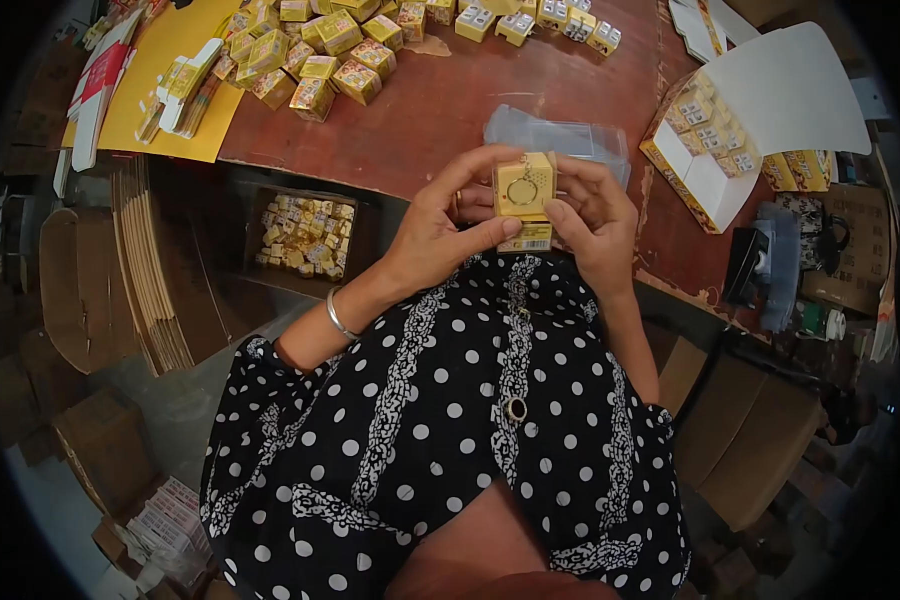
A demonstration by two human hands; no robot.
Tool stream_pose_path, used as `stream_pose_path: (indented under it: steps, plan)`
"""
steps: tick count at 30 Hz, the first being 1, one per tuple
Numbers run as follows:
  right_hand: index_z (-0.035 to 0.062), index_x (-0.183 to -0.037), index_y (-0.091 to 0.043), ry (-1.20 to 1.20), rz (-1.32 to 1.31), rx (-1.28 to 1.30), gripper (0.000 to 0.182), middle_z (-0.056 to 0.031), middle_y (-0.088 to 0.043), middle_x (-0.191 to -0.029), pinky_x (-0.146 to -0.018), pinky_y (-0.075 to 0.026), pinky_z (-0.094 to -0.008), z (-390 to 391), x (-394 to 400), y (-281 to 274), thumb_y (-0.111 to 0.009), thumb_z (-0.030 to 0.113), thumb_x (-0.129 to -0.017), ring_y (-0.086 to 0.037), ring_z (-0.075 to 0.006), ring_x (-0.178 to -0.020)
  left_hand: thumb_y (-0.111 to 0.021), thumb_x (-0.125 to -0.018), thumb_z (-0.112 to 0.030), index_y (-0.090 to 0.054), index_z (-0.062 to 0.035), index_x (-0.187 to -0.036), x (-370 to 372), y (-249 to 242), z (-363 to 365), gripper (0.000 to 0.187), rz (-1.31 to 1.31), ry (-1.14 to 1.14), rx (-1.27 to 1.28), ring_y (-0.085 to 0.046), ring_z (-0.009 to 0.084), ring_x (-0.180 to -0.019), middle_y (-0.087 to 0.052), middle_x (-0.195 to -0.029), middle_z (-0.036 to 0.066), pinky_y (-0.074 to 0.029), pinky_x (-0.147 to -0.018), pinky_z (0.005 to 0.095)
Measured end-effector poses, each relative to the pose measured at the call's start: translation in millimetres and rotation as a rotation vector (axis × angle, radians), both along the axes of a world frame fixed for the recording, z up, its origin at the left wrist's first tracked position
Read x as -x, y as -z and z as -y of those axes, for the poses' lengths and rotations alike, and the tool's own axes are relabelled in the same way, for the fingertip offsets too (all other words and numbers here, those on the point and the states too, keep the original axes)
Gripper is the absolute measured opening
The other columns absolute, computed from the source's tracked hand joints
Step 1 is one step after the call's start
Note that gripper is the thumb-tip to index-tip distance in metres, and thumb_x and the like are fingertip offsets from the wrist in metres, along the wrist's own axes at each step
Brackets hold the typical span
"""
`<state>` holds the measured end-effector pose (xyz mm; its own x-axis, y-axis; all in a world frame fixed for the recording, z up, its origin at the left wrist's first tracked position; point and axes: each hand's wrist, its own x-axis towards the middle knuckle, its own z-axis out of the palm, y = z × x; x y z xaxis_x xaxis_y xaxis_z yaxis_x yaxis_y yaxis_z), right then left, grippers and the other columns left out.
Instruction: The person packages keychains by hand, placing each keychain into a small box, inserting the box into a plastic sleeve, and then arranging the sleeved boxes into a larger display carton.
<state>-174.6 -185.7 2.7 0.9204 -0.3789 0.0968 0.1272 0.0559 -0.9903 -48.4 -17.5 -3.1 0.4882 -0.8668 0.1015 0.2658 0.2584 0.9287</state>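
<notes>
A small yellow box (pixel 528 236) with a clear front and a printed lower flap is held between my two hands at the table's near edge. Inside it shows a yellow item with a metal key ring (pixel 523 190). My left hand (pixel 462 212) grips the box from the left, its thumb on the lower front. From the right side my right hand (pixel 595 218) holds it too, thumb pressed near the lower right corner. Just behind the hands lies a clear plastic tray (pixel 560 137).
Many small yellow boxes (pixel 355 80) are piled at the back of the red table (pixel 450 95). An open white display box (pixel 705 190) holding yellow items stands at the right. Below the table edge at left, a carton (pixel 353 237) holds many small yellow pieces.
</notes>
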Motion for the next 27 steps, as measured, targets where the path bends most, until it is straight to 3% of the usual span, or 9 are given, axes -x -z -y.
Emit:
stream_pose_path:
  steps: [2, 5, 10, 13, 17, 19, 21, 22, 27]
  plan:
    - [-0.0053, -0.143, -0.043, 0.034, -0.002, -0.017, 0.054, -0.0188, -0.057, -0.133, -0.102, -0.048, -0.0333, -10.6, 9.4, 5.5, -0.065, 0.004, -0.094, -0.059, -0.0242, -0.121, -0.072, -0.092, -0.004, -0.045, -0.0073, -0.148, 5.4, 9.9, -3.8, 0.062, -0.006, 0.052, -0.025, -0.063, 0.0182, -0.116, -0.055, -0.132, 0.009, -0.054, -0.097, 0.0309]
    - [-0.0008, -0.138, -0.049, 0.127, 0.044, -0.097, 0.05, -0.0141, -0.062, -0.127, -0.097, -0.053, -0.0325, -20.7, 24.7, 13.6, -0.066, 0.0, -0.091, -0.063, -0.0205, -0.115, -0.07, -0.094, -0.007, -0.049, -0.0059, -0.143, 11.3, 19.5, -6.4, 0.054, 0.014, 0.117, -0.056, -0.061, 0.0192, -0.119, -0.051, -0.137, 0.008, -0.053, -0.099, 0.0316]
    - [-0.0017, -0.137, -0.048, 0.03, -0.075, 0.047, 0.049, -0.0173, -0.054, -0.138, -0.101, -0.052, -0.0334, -22.1, 49.6, 33.9, -0.063, -0.003, -0.09, -0.058, -0.0218, -0.124, -0.068, -0.096, -0.009, -0.06, -0.0037, -0.133, 16.7, 32.9, -7.2, 0.038, 0.221, 0.121, -0.114, -0.06, 0.0198, -0.119, -0.047, -0.139, 0.008, -0.052, -0.1, 0.0315]
    - [-0.0036, -0.13, -0.051, 0.068, -0.001, 0.18, 0.043, -0.0187, -0.055, -0.139, -0.103, -0.051, -0.0338, -24.2, 51.3, 34.4, -0.064, -0.004, -0.089, -0.057, -0.0247, -0.128, -0.069, -0.096, -0.006, -0.065, -0.0018, -0.123, 22.2, 36.2, -1.7, 0.028, 0.073, 0.079, -0.032, -0.06, 0.0193, -0.118, -0.049, -0.135, 0.009, -0.052, -0.102, 0.0322]
    - [-0.0042, -0.12, -0.055, 0.144, 0.126, 0.172, 0.033, -0.02, -0.057, -0.138, -0.105, -0.049, -0.0361, -29.5, 49.2, 37.4, -0.065, -0.003, -0.088, -0.055, -0.0278, -0.132, -0.07, -0.093, 0.0, -0.066, 0.0001, -0.111, 20.0, 37.0, 4.9, 0.019, -0.128, 0.041, 0.064, -0.06, 0.0173, -0.117, -0.054, -0.128, 0.01, -0.053, -0.102, 0.0313]
    - [-0.0013, -0.114, -0.049, 0.105, 0.062, 0.24, 0.026, -0.0258, -0.056, -0.138, -0.11, -0.043, -0.0393, -28.0, 51.3, 33.4, -0.061, -0.003, -0.092, -0.045, -0.0319, -0.14, -0.07, -0.092, 0.001, -0.066, 0.0003, -0.108, 19.0, 36.8, 4.9, 0.017, -0.184, 0.017, 0.043, -0.06, 0.0165, -0.116, -0.056, -0.125, 0.01, -0.054, -0.101, 0.0306]
    - [-0.0014, -0.11, -0.052, 0.092, 0.069, 0.218, 0.024, -0.0226, -0.061, -0.131, -0.109, -0.044, -0.0392, -24.4, 49.8, 27.2, -0.065, -0.003, -0.09, -0.051, -0.0301, -0.136, -0.073, -0.09, -0.001, -0.068, 0.0002, -0.106, 15.4, 40.7, 1.3, 0.016, -0.024, 0.06, -0.008, -0.061, 0.0149, -0.113, -0.058, -0.121, 0.009, -0.055, -0.099, 0.0289]
    - [-0.0015, -0.106, -0.055, 0.076, 0.075, 0.199, 0.022, -0.0193, -0.066, -0.124, -0.109, -0.044, -0.039, -22.7, 49.3, 24.8, -0.068, -0.003, -0.088, -0.056, -0.0283, -0.131, -0.073, -0.09, -0.001, -0.068, 0.0002, -0.106, 13.6, 40.2, -0.3, 0.016, -0.026, 0.061, -0.011, -0.061, 0.0149, -0.113, -0.058, -0.121, 0.009, -0.055, -0.099, 0.0289]
    - [-0.002, -0.104, -0.058, 0.049, 0.027, -0.006, 0.019, -0.0153, -0.067, -0.117, -0.106, -0.046, -0.0358, -20.6, 48.4, 16.0, -0.07, -0.004, -0.089, -0.059, -0.024, -0.123, -0.078, -0.087, -0.006, -0.072, 0.0004, -0.1, 9.8, 23.5, -2.4, 0.016, -0.004, 0.138, -0.039, -0.063, 0.0148, -0.109, -0.059, -0.119, 0.009, -0.056, -0.096, 0.0289]
